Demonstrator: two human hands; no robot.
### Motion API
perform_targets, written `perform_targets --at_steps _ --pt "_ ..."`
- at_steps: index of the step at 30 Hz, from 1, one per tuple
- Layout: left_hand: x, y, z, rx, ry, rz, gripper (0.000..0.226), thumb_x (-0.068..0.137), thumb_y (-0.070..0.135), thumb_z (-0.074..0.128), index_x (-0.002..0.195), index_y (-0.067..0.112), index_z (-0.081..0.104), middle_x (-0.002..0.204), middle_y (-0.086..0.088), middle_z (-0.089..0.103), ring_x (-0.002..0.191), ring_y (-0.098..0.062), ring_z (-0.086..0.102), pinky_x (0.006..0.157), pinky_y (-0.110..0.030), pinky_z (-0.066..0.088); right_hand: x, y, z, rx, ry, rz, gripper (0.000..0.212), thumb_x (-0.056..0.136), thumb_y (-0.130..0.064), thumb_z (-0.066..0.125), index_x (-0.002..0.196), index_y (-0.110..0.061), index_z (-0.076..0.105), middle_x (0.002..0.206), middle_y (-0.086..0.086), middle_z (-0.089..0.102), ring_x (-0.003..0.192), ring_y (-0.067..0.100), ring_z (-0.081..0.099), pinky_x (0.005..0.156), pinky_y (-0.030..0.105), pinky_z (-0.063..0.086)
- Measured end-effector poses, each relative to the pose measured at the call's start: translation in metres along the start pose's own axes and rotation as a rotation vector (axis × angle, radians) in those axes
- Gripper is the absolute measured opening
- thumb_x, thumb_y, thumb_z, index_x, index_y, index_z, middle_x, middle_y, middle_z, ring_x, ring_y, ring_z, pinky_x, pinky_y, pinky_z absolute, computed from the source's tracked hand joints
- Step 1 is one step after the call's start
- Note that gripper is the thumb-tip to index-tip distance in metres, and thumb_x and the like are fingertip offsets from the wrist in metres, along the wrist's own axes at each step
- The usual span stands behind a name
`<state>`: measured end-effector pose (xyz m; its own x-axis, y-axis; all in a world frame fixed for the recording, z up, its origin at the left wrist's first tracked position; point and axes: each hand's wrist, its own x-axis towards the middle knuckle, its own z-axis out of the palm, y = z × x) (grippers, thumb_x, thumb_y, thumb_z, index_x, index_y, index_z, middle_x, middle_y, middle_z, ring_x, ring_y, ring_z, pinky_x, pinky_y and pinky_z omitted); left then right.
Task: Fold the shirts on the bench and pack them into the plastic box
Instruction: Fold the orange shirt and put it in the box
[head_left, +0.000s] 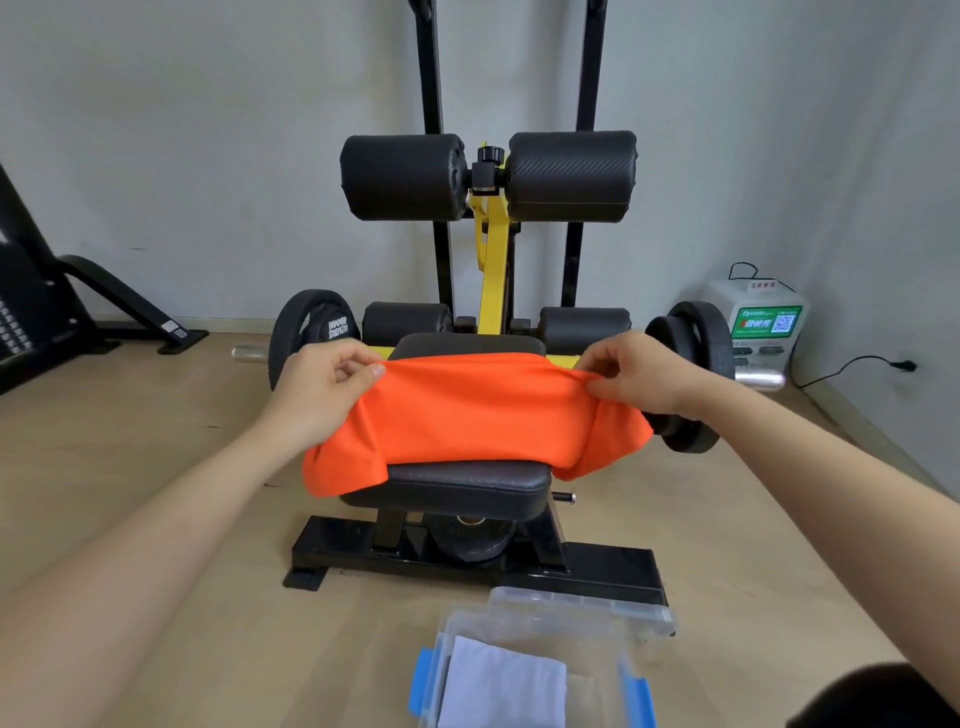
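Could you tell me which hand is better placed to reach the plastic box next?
Probably the right hand: it and the left hand pinch the orange shirt alike, but the box lies slightly right of the bench.

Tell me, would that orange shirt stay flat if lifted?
Probably floppy: the orange fabric shirt sags over both sides of the black padded bench seat. Likely light: left hand and right hand hold its edge by pinches.
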<state>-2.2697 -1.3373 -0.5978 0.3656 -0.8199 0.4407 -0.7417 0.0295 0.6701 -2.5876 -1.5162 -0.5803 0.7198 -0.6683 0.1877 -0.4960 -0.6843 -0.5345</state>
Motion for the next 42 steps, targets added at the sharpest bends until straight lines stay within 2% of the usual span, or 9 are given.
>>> perform_targets --at_steps 3,12,19,24,29,33,37,39,42 --pt "0.023 0.004 0.006 0.059 0.080 0.012 0.012 0.094 0.019 0.067 0.091 0.030 0.071 0.079 0.011 0.065 0.065 -0.001 0.055 0.066 -0.020 0.041 0.024 0.005 0.000 -0.129 0.148 -0.009 0.018 0.083 -0.005 0.063 0.089 -0.019 0.073 0.079 -0.006 0.068 0.074 0.010 0.058 0.069 0.021 0.041" --pt "0.082 -0.019 0.024 0.173 0.194 -0.087 0.006 0.090 0.032 0.069 0.088 0.036 0.073 0.077 0.019 0.065 0.084 -0.017 0.067 0.082 -0.043 0.057 0.089 0.029 0.007 -0.169 0.341 0.077 0.027 0.083 -0.006 0.057 0.098 -0.017 0.076 0.097 0.001 0.073 0.093 0.022 0.064 0.084 0.037 0.052" --pt "0.095 -0.034 0.045 0.261 0.353 -0.179 0.010 0.093 0.033 0.064 0.096 0.032 0.074 0.085 0.014 0.069 0.094 -0.022 0.068 0.077 -0.038 0.052 0.119 0.038 0.023 -0.055 0.546 0.093 0.023 0.088 -0.011 0.056 0.100 -0.018 0.074 0.098 0.001 0.073 0.093 0.019 0.064 0.083 0.036 0.053" --pt "0.088 -0.043 0.053 0.460 0.258 -0.215 0.018 0.097 0.022 0.059 0.104 0.029 0.075 0.107 0.002 0.075 0.108 -0.029 0.064 0.081 -0.039 0.047 0.120 0.060 0.050 -0.011 0.354 0.170 0.032 0.092 -0.010 0.053 0.120 -0.015 0.068 0.113 0.006 0.072 0.109 0.024 0.064 0.095 0.039 0.051" --pt "0.087 -0.022 0.055 0.320 0.113 -0.014 0.020 0.092 0.022 0.064 0.108 0.028 0.074 0.104 0.009 0.076 0.108 -0.018 0.066 0.092 -0.039 0.052 0.103 0.083 0.049 0.101 0.189 0.247 0.032 0.092 -0.015 0.063 0.124 -0.013 0.066 0.116 0.006 0.070 0.110 0.021 0.064 0.090 0.031 0.051" --pt "0.080 0.011 0.077 0.336 -0.138 0.181 0.023 0.093 0.034 0.065 0.114 0.030 0.073 0.118 0.007 0.071 0.116 -0.022 0.058 0.098 -0.039 0.046 0.085 0.089 0.042 0.280 0.088 0.381 0.036 0.093 -0.027 0.067 0.126 -0.016 0.061 0.111 0.009 0.069 0.097 0.022 0.068 0.082 0.035 0.058" --pt "0.069 0.026 0.109 0.340 -0.370 0.211 0.035 0.093 0.047 0.062 0.126 0.037 0.065 0.135 0.007 0.061 0.130 -0.020 0.049 0.109 -0.041 0.039 0.060 0.093 0.039 0.435 -0.179 0.526 0.055 0.083 -0.040 0.076 0.129 -0.021 0.051 0.111 0.010 0.071 0.093 0.024 0.073 0.080 0.040 0.060" --pt "0.063 0.029 0.124 0.399 -0.499 0.205 0.047 0.093 0.055 0.058 0.138 0.039 0.056 0.149 0.008 0.050 0.140 -0.019 0.040 0.116 -0.039 0.031 0.047 0.095 0.046 0.534 -0.292 0.535 0.060 0.081 -0.033 0.080 0.131 -0.018 0.050 0.111 0.009 0.071 0.096 0.024 0.072 0.080 0.037 0.058" --pt "0.060 0.029 0.138 0.461 -0.592 0.173 0.059 0.090 0.068 0.053 0.144 0.046 0.046 0.159 0.008 0.037 0.147 -0.019 0.032 0.119 -0.043 0.027 0.035 0.100 0.062 0.607 -0.202 0.487 0.055 0.083 -0.012 0.077 0.132 -0.010 0.054 0.104 0.008 0.072 0.093 0.022 0.071 0.076 0.031 0.056"
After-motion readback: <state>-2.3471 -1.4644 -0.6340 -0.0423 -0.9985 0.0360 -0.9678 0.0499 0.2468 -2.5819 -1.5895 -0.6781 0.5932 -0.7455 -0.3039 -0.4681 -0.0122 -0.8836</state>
